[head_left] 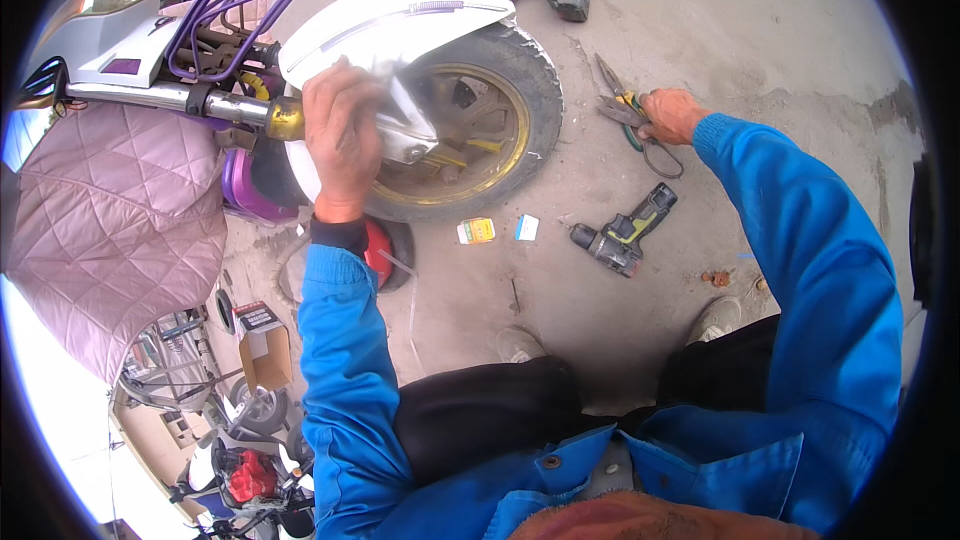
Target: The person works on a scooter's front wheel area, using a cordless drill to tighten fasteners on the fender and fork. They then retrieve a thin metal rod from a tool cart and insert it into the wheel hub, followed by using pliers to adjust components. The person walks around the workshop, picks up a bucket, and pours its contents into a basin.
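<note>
Left hand [342,132] grasping the bracket [410,132], we seemingly fetched pliers [628,101]; we couldn't tell our right hand's [670,115] grip; lifting needed firmness.

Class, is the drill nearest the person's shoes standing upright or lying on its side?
The drill lies on its side: from above, its full profile shows along the ground.

Wheel [490,125] and drill [622,231] mark a repair yard.
</note>
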A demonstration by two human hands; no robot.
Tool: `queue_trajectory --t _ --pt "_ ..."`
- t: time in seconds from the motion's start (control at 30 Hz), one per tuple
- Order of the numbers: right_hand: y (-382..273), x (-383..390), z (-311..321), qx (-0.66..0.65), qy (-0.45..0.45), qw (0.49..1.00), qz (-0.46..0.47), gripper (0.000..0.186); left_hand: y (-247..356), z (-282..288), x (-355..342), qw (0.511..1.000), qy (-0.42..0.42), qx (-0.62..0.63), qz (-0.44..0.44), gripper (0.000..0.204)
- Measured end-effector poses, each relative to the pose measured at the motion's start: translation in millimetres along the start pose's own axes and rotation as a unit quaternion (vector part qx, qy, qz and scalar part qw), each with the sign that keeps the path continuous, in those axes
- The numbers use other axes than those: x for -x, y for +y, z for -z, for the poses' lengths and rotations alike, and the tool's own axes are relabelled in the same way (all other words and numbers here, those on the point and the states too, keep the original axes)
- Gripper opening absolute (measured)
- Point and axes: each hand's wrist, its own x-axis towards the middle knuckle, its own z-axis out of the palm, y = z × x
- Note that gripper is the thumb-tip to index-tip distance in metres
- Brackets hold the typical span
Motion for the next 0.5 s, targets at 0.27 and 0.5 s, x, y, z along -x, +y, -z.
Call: queue_trajectory --t 0.27,0.5 --pt "-1.8 -19.1 -21.0 -0.162 0.089 0.98 -0.075 0.053 3.0 14.0 -7.9 0.998 -0.06 -0.016 0.009 0.023" --pt "-9.3 -20.8 -5.9 -0.131 0.044 0.985 -0.1 0.053 5.2 9.9 -12.5 0.995 -0.092 -0.045 -0.014 0.024"
